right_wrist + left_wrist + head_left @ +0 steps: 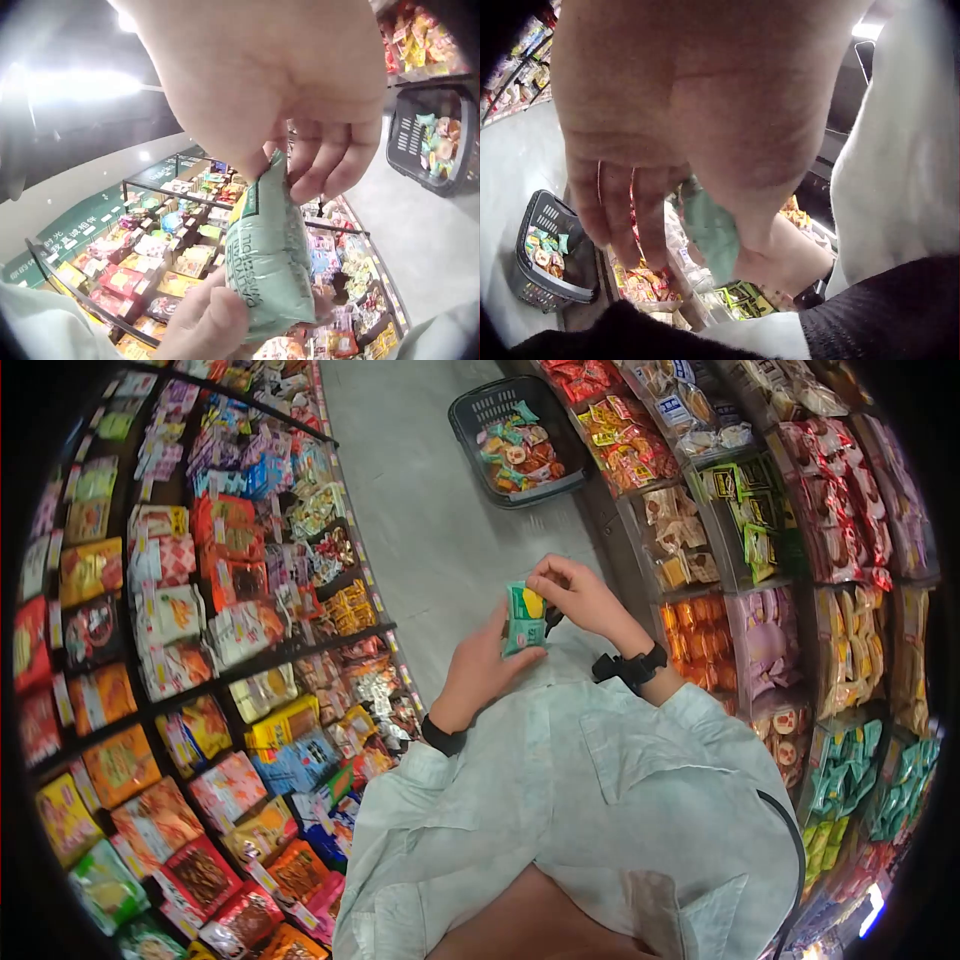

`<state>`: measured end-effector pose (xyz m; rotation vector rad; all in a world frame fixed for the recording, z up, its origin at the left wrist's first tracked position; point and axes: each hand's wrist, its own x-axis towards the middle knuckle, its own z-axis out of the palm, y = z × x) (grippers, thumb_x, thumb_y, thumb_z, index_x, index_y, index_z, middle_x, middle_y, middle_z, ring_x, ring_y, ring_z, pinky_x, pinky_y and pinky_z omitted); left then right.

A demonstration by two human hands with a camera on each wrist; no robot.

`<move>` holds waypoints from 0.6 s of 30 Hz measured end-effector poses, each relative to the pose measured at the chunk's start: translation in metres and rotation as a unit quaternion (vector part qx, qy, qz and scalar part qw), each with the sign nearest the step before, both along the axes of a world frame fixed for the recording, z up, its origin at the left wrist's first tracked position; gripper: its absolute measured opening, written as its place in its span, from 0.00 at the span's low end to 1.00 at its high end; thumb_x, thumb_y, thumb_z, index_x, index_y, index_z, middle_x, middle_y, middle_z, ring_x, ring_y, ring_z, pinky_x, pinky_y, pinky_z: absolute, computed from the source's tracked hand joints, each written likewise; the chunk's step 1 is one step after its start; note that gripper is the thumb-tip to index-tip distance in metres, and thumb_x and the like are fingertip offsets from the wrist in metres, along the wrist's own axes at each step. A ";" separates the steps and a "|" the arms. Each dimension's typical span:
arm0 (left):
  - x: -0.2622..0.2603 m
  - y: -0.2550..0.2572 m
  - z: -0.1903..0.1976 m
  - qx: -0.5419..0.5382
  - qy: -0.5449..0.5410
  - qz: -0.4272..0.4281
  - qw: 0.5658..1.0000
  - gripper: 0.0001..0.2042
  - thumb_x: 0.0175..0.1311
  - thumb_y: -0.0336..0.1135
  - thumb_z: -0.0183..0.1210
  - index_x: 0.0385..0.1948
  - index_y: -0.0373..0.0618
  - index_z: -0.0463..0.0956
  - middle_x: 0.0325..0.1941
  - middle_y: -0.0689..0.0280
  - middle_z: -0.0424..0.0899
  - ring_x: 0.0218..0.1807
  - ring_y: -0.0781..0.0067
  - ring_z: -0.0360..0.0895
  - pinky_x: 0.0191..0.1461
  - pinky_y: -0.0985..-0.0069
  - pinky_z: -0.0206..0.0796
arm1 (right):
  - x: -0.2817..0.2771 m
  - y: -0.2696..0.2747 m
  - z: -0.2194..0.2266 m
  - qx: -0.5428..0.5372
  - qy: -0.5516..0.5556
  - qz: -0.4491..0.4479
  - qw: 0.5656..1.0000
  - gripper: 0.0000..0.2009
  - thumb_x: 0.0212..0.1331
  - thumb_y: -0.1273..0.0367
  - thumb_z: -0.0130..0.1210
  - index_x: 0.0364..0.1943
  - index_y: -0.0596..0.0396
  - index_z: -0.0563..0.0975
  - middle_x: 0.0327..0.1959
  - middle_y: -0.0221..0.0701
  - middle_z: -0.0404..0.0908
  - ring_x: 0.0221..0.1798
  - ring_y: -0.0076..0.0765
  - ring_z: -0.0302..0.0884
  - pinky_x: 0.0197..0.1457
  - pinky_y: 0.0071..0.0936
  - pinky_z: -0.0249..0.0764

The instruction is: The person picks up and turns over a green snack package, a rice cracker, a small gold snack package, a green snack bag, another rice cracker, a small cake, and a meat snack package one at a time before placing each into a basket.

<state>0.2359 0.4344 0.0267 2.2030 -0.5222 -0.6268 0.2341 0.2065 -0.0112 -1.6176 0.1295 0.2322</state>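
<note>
A small green packet with a yellow patch [526, 620] is held upright between both hands in front of the body. The left hand [478, 665] grips its lower part, thumb on the near side. At its top end, the right hand [580, 598] pinches the edge between thumb and fingers. In the right wrist view the packet [271, 259] looks plump, with printed lettering, the right hand [277, 90] above it and the left hand's thumb [214, 322] at its bottom. The left wrist view shows the left hand [682, 112] largely covering the green packet [711, 229].
A dark basket [460, 422] holding several small wrapped packets stands on the grey floor [400, 500] ahead, beside the right-hand shelves. Shelves of bagged snacks [165, 645] line the left. Clear bins of wrapped packets [768, 640] line the right.
</note>
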 end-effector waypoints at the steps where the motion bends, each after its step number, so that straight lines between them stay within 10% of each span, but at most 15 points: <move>1: 0.016 -0.009 0.001 0.000 0.003 -0.002 1.000 0.44 0.61 0.48 0.75 0.78 0.46 0.63 0.50 0.52 0.89 0.52 0.48 0.87 0.57 0.59 0.77 | 0.015 -0.010 -0.006 -0.006 0.005 -0.019 1.000 0.10 0.75 0.63 0.63 0.46 0.57 0.83 0.29 0.20 0.79 0.32 0.14 0.73 0.36 0.20 0.71; 12: 0.165 -0.086 -0.013 -0.060 -0.006 -0.113 0.992 0.46 0.59 0.36 0.79 0.79 0.48 0.61 0.45 0.57 0.90 0.46 0.59 0.90 0.54 0.65 0.80 | 0.111 -0.083 -0.030 0.045 0.064 -0.173 0.982 0.14 0.75 0.59 0.62 0.43 0.57 0.83 0.29 0.24 0.81 0.31 0.18 0.78 0.37 0.22 0.75; 18: 0.287 -0.099 -0.041 -0.100 -0.049 -0.012 0.994 0.39 0.64 0.39 0.74 0.76 0.44 0.65 0.40 0.63 0.89 0.42 0.67 0.87 0.51 0.69 0.78 | 0.150 -0.088 -0.007 -0.068 0.053 -0.297 0.951 0.17 0.75 0.57 0.60 0.38 0.58 0.85 0.31 0.31 0.82 0.34 0.29 0.81 0.42 0.30 0.75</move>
